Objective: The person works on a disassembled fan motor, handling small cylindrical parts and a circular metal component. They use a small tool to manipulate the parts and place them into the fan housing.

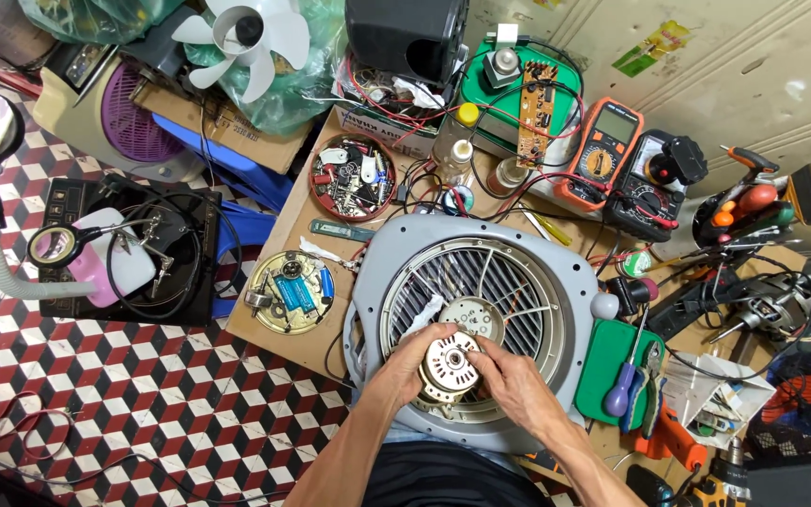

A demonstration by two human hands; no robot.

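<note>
Cluttered cardboard workbench (279,314) over checkered floor: we cup the fan motor (450,364) between both palms above the grey fan housing (570,282), left hand (412,361) and right hand (509,377) closed around it, shaft pointing up.

Bare grille (518,282) beyond the motor (450,364) lies open; a screwdriver (623,385) crowds the right, a parts tin (290,292) the left.

Two bare forearms without sleeves, rings or watch, ending in left hand (412,361) and right hand (515,383); dark garment below.
</note>
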